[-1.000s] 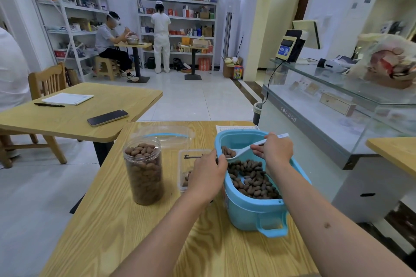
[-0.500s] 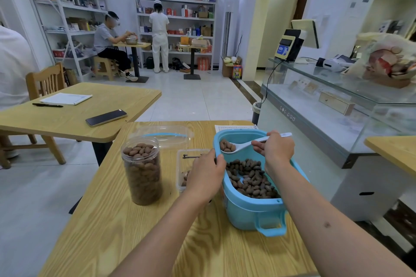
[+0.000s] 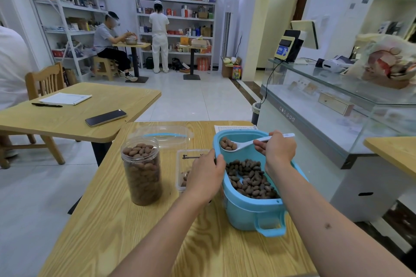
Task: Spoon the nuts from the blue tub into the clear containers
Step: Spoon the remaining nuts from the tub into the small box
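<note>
Both hands grasp: right hand (image 3: pixel 278 149) holds the spoon (image 3: pixel 247 144), bowl pointing left; left hand (image 3: pixel 206 175) grips the blue tub (image 3: pixel 252 211) rim.

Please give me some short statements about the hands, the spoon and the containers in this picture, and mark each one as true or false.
1. The right hand holds a white spoon loaded with nuts. True.
2. The round clear jar is empty. False: it is filled with nuts nearly to its top.
3. The left hand grips the near handle of the blue tub. False: it rests at the tub's left rim, beside the shallow clear container.
4. The spoon is above the tub. True.
5. A phone lies on the same table as the tub. False: it lies on the neighbouring table.
</note>
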